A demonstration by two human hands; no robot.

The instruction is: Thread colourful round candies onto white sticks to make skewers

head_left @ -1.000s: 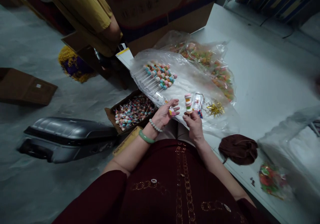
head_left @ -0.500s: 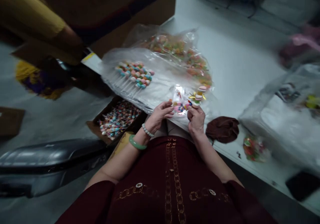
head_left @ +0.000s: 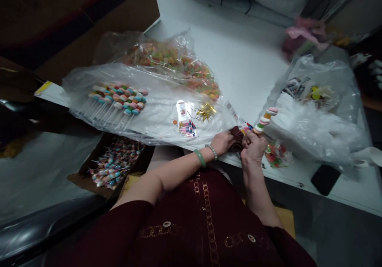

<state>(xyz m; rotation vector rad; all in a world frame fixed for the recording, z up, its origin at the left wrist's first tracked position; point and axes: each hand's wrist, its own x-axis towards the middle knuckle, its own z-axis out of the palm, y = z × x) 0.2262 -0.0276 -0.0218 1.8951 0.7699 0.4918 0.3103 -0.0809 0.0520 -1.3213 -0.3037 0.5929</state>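
1. Beside the brown cloth (head_left: 236,139) — a gathered bundle at the near edge of the white table (head_left: 238,56) — my right hand (head_left: 253,144) grasps a candy stick (head_left: 265,119), its stacked pink, white, orange and green pieces tilting up and to the right.

2. Between that candy and the cloth, a brightly printed wrapper (head_left: 246,128) pokes from the same grip.

3. From the cloth's left, my left hand (head_left: 222,143) reaches onto it, fingers against the folds; I cannot tell whether they clutch the fabric or merely press it. Above the hand sit a beaded bracelet (head_left: 212,151) and a green bangle (head_left: 200,158).

4. Left of the cloth, on a plastic sheet (head_left: 161,100), lie gold ties (head_left: 205,112), printed wrappers (head_left: 185,119) and, farther left, a bundle of candy sticks (head_left: 119,99).

5. Right of the cloth rest a small bag of sweets (head_left: 277,154), a black phone-like slab (head_left: 326,179) and a large clear bag (head_left: 322,129).

6. Well left of the cloth, below the tabletop, an open carton (head_left: 79,181) holds many wrapped candies (head_left: 116,161).
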